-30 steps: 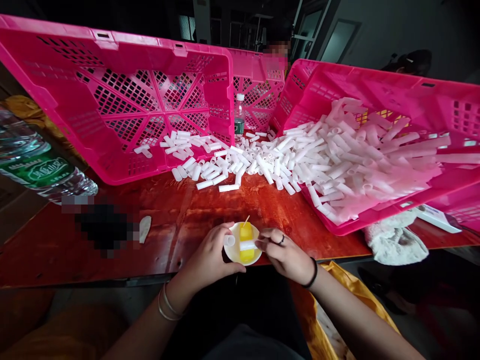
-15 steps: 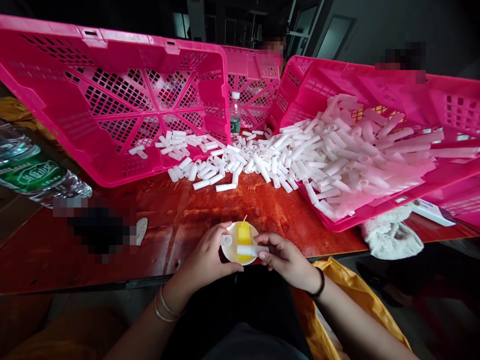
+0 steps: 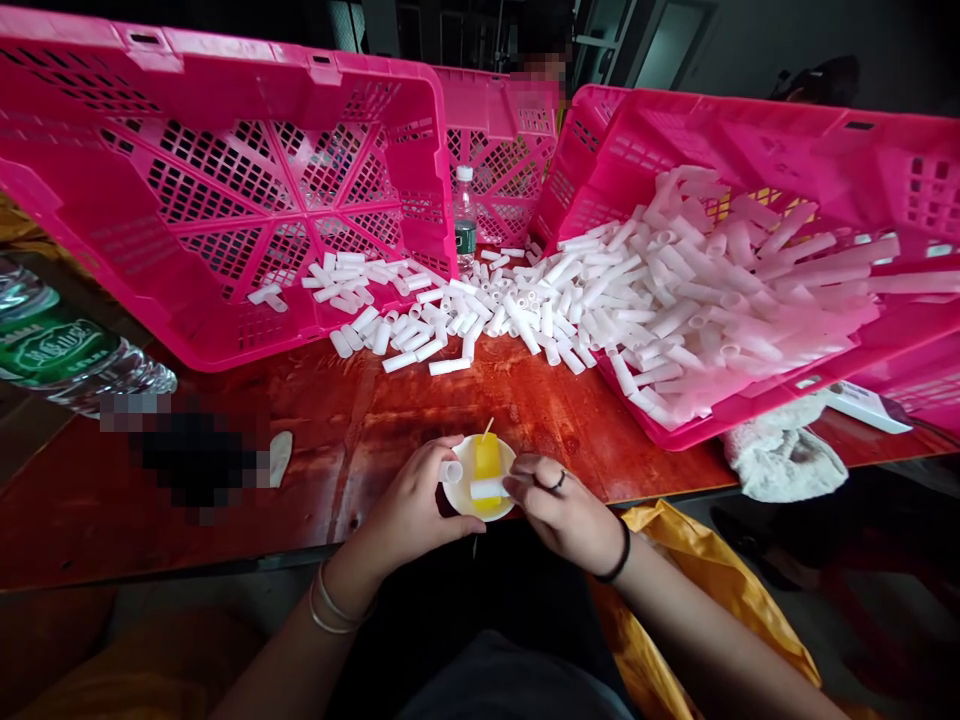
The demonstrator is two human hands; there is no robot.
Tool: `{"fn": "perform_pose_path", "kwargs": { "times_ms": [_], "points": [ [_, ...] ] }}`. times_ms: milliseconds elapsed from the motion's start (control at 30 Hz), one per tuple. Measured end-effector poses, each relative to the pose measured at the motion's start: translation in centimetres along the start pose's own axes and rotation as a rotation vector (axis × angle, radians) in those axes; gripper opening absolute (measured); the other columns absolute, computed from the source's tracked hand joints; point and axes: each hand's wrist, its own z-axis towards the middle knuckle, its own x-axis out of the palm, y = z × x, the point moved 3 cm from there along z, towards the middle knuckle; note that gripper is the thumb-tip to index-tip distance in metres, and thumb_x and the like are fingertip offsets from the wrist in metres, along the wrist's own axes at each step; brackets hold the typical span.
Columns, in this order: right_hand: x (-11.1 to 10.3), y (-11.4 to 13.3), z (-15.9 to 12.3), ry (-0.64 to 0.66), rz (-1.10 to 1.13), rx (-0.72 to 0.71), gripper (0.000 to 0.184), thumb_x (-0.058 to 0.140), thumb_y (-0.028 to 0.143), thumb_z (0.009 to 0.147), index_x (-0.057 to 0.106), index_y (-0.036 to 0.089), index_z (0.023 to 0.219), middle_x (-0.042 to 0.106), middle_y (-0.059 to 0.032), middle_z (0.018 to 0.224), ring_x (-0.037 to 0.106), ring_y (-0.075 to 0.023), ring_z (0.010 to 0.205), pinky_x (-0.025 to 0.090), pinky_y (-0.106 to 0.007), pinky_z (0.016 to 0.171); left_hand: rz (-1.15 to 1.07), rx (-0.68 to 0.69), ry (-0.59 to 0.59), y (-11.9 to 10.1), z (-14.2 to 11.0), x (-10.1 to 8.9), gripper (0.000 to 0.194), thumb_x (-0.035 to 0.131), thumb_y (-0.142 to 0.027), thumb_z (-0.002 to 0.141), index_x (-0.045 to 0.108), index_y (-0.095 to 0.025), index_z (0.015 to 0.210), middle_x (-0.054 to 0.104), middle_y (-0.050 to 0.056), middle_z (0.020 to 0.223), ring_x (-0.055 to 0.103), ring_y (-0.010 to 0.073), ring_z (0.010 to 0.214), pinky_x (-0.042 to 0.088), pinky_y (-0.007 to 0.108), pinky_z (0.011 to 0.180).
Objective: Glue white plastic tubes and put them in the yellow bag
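A small white bowl (image 3: pixel 461 497) sits low in front of me at the table's near edge. In it lies a yellow block (image 3: pixel 487 456) with a thin stick poking out of its top. My left hand (image 3: pixel 415 497) is curled round the bowl's left side, thumb along the near rim, with a short white tube (image 3: pixel 451 472) held by its fingers, open end facing me. Over the bowl, my right hand (image 3: pixel 566 505) pinches another white tube (image 3: pixel 487 488) by its right end. That tube lies level across the front of the yellow block; the fingers hide its right end.
Loose white tubes (image 3: pixel 517 310) are heaped beyond the bowl, spilling from the right pink crate (image 3: pixel 750 120). A left pink crate (image 3: pixel 225 345) lies tipped on its side. Water bottles (image 3: pixel 465 215) stand behind and lie at left (image 3: pixel 67 345). A whitish cloth (image 3: pixel 787 455) hangs at right.
My right hand has turned over and its fingers cover more of the tube, whose left end stays over the bowl. My left hand keeps its hold. The view has tilted slightly.
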Motion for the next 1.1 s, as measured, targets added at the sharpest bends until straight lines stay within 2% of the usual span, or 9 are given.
{"fn": "perform_pose_path", "kwargs": {
  "times_ms": [200, 400, 467, 533, 600, 767, 833, 1000, 1100],
  "points": [
    [-0.1, -0.6, -0.2, -0.056, 0.113, 0.136, 0.024, 0.053, 0.018, 0.092, 0.054, 0.021, 0.116, 0.062, -0.009, 0.1, 0.063, -0.0197, 0.094, 0.056, -0.034, 0.081, 0.011, -0.032, 0.01, -0.2, 0.2, -0.3, 0.074, 0.086, -0.039, 0.055, 0.048, -0.024, 0.116, 0.05, 0.011, 0.133, 0.049, 0.0319, 0.122, 0.042, 0.048, 0.102],
    [0.5, -0.2, -0.7, -0.066, -0.104, -0.237, 0.025, 0.051, 0.007, 0.088, 0.06, 0.022, 0.107, 0.062, -0.0095, 0.107, 0.06, -0.0219, 0.099, 0.055, -0.039, 0.083, 0.062, 0.083, 0.119, -0.4, 1.2, -1.3, 0.069, 0.082, -0.045, 0.062, 0.046, -0.022, 0.115, 0.045, 0.015, 0.135, 0.043, 0.0333, 0.128, 0.039, 0.049, 0.106],
    [0.4, -0.3, -0.4, -0.154, 0.028, -0.115, 0.023, 0.053, 0.009, 0.088, 0.058, 0.022, 0.107, 0.062, -0.0091, 0.107, 0.061, -0.0214, 0.099, 0.054, -0.038, 0.084, 0.123, 0.111, 0.094, -0.8, 1.3, -2.0, 0.054, 0.072, -0.045, 0.075, 0.045, -0.02, 0.115, 0.042, 0.016, 0.136, 0.039, 0.0323, 0.13, 0.04, 0.048, 0.106],
    [0.2, -0.3, 0.0, -0.273, 0.26, 0.113, 0.018, 0.054, 0.015, 0.09, 0.056, 0.023, 0.106, 0.064, -0.0078, 0.101, 0.063, -0.0191, 0.092, 0.056, -0.034, 0.078, 0.207, 0.095, 0.033, -1.4, 1.2, -2.6, 0.029, 0.052, -0.036, 0.09, 0.046, -0.018, 0.113, 0.048, 0.015, 0.128, 0.046, 0.0277, 0.124, 0.044, 0.043, 0.101],
    [0.0, 0.2, 0.5, -0.319, 0.487, 0.318, 0.014, 0.057, 0.026, 0.09, 0.057, 0.023, 0.103, 0.065, -0.0048, 0.09, 0.064, -0.0157, 0.077, 0.056, -0.028, 0.068, 0.308, 0.092, -0.006, -2.1, 0.9, -3.1, 0.021, 0.039, -0.026, 0.096, 0.047, -0.018, 0.114, 0.054, 0.012, 0.116, 0.054, 0.0233, 0.111, 0.049, 0.038, 0.093],
    [-0.7, 1.8, 1.6, -0.15, 0.666, 0.573, 0.025, 0.058, 0.042, 0.088, 0.058, 0.018, 0.097, 0.057, 0.0007, 0.068, 0.054, -0.0109, 0.056, 0.047, -0.022, 0.049, 0.571, 0.262, 0.014, -4.6, 0.3, -3.4, 0.029, 0.042, -0.017, 0.093, 0.051, -0.018, 0.12, 0.06, 0.011, 0.109, 0.056, 0.026, 0.103, 0.047, 0.042, 0.091],
    [-1.3, 2.3, 1.9, -0.107, 0.519, 0.53, 0.022, 0.051, 0.038, 0.092, 0.056, 0.018, 0.086, 0.052, 0.0023, 0.063, 0.048, -0.0096, 0.051, 0.042, -0.021, 0.047, 0.551, 0.221, 0.06, -5.6, 0.1, -3.2, 0.025, 0.043, -0.019, 0.093, 0.055, -0.018, 0.115, 0.062, 0.01, 0.101, 0.057, 0.0271, 0.096, 0.047, 0.043, 0.087],
    [-2.7, 6.1, 1.6, -0.177, -0.011, -0.018, 0.032, 0.04, 0.024, 0.094, 0.043, 0.02, 0.062, 0.047, 0.0019, 0.055, 0.045, -0.0113, 0.052, 0.038, -0.025, 0.056, -0.092, -0.031, 0.492, -8.6, -2.1, 0.9, 0.032, 0.031, -0.034, 0.098, 0.057, -0.016, 0.093, 0.058, 0.002, 0.073, 0.055, 0.0143, 0.063, 0.046, 0.023, 0.059],
    [-2.9, 7.5, 0.6, -0.161, -0.083, 0.108, 0.036, 0.036, 0.023, 0.096, 0.04, 0.021, 0.06, 0.046, 0.0032, 0.051, 0.044, -0.0098, 0.046, 0.036, -0.022, 0.05, -0.103, -0.078, 0.464, -10.4, -3.7, 3.6, 0.031, 0.032, -0.035, 0.096, 0.055, -0.014, 0.092, 0.06, 0.005, 0.076, 0.056, 0.0166, 0.066, 0.048, 0.027, 0.061]
  ]
}}
